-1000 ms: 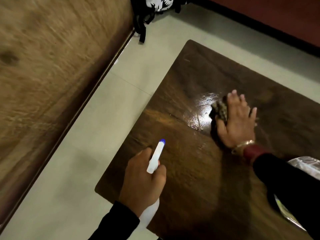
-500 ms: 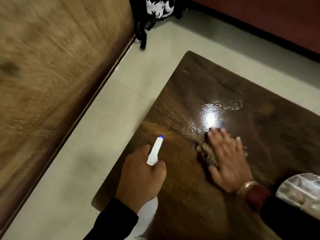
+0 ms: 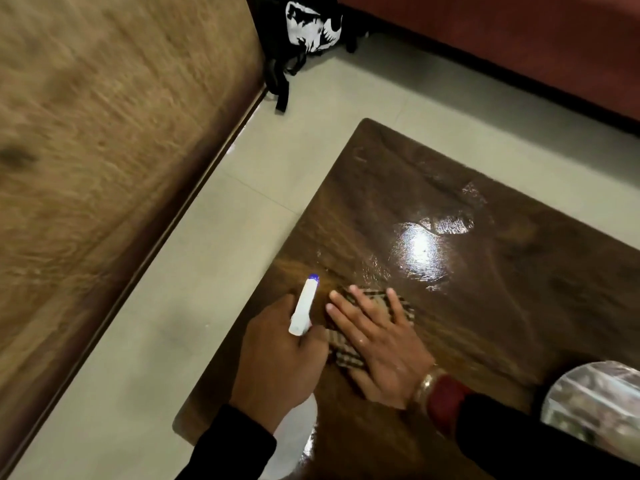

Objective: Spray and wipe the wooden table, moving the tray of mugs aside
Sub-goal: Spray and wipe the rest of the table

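The dark wooden table point(image 3: 485, 306) fills the right half of the view, with a shiny wet patch point(image 3: 420, 249) near its middle. My left hand point(image 3: 280, 358) grips a white spray bottle point(image 3: 304, 306) with a blue nozzle tip, held over the table's left edge. My right hand point(image 3: 377, 341) lies flat with straight fingers, pressing a checked cloth point(image 3: 346, 355) onto the table right beside the bottle. The tray of mugs is out of view.
A silvery round object point(image 3: 592, 400) sits at the table's right near my right sleeve. Pale floor tiles point(image 3: 207, 271) surround the table. A wood-panelled wall point(image 3: 104, 133) runs along the left. A black and white bag point(image 3: 308, 29) stands on the floor at the top.
My right hand has dragged the cloth from the wet patch toward me and to the left, ending next to the spray bottle. My left hand has kept its hold on the bottle.
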`<state>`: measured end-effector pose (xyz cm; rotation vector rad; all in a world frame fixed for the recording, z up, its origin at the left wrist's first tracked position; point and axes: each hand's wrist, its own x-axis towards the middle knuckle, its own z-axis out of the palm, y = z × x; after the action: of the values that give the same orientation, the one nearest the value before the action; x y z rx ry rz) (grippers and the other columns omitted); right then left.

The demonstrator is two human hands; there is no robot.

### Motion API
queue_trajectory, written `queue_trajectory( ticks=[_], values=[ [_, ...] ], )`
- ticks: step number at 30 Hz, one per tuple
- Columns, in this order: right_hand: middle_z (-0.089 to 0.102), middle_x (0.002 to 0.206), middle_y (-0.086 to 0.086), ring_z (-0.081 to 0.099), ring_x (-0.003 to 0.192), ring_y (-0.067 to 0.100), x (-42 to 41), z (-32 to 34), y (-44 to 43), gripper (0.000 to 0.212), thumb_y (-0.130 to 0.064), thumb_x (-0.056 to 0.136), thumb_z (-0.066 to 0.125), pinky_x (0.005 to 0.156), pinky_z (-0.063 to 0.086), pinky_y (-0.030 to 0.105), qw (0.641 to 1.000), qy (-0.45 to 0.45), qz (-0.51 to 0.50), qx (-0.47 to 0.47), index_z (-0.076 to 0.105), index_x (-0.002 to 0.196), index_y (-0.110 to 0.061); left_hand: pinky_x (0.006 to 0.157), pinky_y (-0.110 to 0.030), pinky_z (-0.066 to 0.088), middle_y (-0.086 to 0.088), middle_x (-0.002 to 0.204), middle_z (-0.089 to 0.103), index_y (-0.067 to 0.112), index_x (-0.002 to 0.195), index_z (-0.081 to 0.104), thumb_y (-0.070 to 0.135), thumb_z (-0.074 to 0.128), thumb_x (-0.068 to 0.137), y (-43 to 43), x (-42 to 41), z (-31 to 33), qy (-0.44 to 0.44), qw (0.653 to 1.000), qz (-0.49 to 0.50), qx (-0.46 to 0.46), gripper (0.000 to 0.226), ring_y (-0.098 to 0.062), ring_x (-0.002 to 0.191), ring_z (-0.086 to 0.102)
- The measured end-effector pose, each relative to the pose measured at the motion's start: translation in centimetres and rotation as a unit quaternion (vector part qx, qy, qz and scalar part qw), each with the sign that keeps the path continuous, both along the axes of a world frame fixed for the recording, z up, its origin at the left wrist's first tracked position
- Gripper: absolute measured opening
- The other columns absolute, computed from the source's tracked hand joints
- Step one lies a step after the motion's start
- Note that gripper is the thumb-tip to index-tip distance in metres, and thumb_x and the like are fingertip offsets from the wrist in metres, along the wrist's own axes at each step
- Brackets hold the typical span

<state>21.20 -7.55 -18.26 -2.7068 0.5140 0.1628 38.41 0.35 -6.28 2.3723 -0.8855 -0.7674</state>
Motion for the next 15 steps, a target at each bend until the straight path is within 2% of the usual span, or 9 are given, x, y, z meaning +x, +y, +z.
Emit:
queue_trajectory(
  ticks=[2,5,8,11,13,15],
  values=[
    [0.012,0.176,-0.005,0.013,0.163,0.026,-1.9,0.0,-4.4,0.096,-0.057,0.079,0.05,0.117,0.016,0.079,0.997,0.017,-0.077,-0.018,0.022,0.167,-0.03,0.054,-0.02,0.042,0.002,0.063,0.054,0.017,0.071,0.054,0.018,0.068,0.086,-0.2,0.1,-0.5,0.009,1.0,0.001,0.014,0.021,-0.018,0.062,0.057],
    [0.007,0.177,-0.004,0.008,0.163,0.028,0.7,0.4,-14.5,0.086,-0.056,0.088,0.037,0.12,0.007,0.078,0.961,0.06,-0.27,-0.029,0.019,0.167,-0.029,0.053,-0.01,0.039,0.008,0.063,0.055,0.027,0.069,0.05,0.037,0.058,0.078,-0.6,-0.1,-0.6,0.022,1.0,0.014,0.013,0.016,-0.015,0.059,0.058],
    [0.006,0.177,-0.002,0.004,0.163,0.031,7.2,0.4,-20.1,0.083,-0.055,0.093,0.036,0.12,0.003,0.078,0.939,0.061,-0.337,-0.026,0.014,0.167,-0.026,0.054,-0.013,0.039,0.006,0.065,0.054,0.023,0.071,0.051,0.038,0.051,0.074,-1.2,-0.2,-0.4,0.027,0.999,0.026,0.003,0.015,-0.016,0.061,0.057],
    [0.001,0.177,-0.001,-0.002,0.163,0.032,12.4,0.2,-17.5,0.086,-0.054,0.094,0.037,0.121,0.002,0.077,0.961,0.053,-0.268,-0.04,0.007,0.168,-0.023,0.055,-0.028,0.042,0.001,0.059,0.049,0.011,0.073,0.054,0.032,0.048,0.071,-2.0,0.0,-0.2,0.042,0.998,0.035,0.008,0.022,-0.019,0.057,0.052],
    [0.001,0.177,-0.002,-0.003,0.163,0.032,12.3,-0.1,-12.5,0.088,-0.055,0.093,0.04,0.12,0.005,0.076,0.985,0.043,-0.156,-0.057,0.007,0.169,-0.023,0.059,-0.034,0.044,0.0,0.06,0.048,0.01,0.079,0.057,0.031,0.047,0.07,-2.7,0.1,0.1,0.036,0.999,0.032,0.006,0.025,-0.02,0.058,0.05],
    [0.007,0.177,-0.002,-0.001,0.163,0.032,9.0,-0.4,-7.3,0.087,-0.055,0.093,0.043,0.12,0.005,0.076,0.998,0.022,-0.006,-0.053,0.013,0.168,-0.023,0.067,-0.034,0.05,0.001,0.071,0.059,0.014,0.096,0.066,0.031,0.047,0.071,-3.3,0.5,0.4,0.046,0.998,0.032,0.0,0.036,-0.02,0.069,0.056]
  ],
)
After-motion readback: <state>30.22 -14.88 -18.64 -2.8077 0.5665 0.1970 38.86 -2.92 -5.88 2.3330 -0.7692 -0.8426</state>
